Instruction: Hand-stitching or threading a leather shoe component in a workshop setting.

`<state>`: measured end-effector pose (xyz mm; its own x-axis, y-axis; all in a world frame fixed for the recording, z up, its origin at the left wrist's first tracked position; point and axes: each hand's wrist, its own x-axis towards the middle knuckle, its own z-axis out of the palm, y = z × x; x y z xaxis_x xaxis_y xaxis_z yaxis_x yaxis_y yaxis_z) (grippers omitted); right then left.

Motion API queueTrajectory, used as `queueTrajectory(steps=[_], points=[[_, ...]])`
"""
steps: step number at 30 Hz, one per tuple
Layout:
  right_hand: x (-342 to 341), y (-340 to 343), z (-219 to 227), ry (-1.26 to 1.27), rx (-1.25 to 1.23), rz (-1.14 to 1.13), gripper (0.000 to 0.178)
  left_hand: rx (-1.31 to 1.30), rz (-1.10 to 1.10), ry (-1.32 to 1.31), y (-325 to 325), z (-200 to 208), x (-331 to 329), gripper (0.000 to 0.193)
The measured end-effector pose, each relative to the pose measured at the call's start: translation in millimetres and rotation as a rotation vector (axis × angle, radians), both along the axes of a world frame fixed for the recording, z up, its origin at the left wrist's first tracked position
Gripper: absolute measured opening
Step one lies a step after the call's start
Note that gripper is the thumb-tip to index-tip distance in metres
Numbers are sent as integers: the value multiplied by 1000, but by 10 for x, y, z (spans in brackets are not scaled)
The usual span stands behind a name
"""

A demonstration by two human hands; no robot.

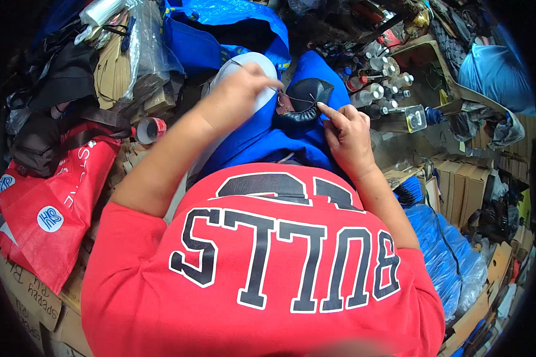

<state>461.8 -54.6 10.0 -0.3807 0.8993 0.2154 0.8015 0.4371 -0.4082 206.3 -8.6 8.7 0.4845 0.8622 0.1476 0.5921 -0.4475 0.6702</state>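
On my lap, over blue cloth, rests a black shoe with a gathered, stitched-looking edge. A dark thread runs across it towards my left hand. My left hand is raised to the left of the shoe, blurred by motion, its fingers closed around the thread. With its index fingertip on the shoe's right edge, my right hand has its other fingers curled; whether the thumb grips underneath is hard to see. A pale rounded surface lies behind my left hand.
Ahead is an open blue bag. Several small bottles crowd the right, beside a clear container with a yellow label. A red bag and a cup-like container lie left. Cardboard and blue plastic fill the right.
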Motion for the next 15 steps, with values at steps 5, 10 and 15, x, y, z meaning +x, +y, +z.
queueTrajectory(steps=[5,10,15], points=[[22,-1,7,-7,-38,-20,33,-32,-88,15,-119,-155,208,36],[1,-39,25,-49,-23,-45,34,27,-42,-32,-154,-112,202,35],[64,33,19,29,-116,-54,31,157,7,132,-94,-176,208,32]])
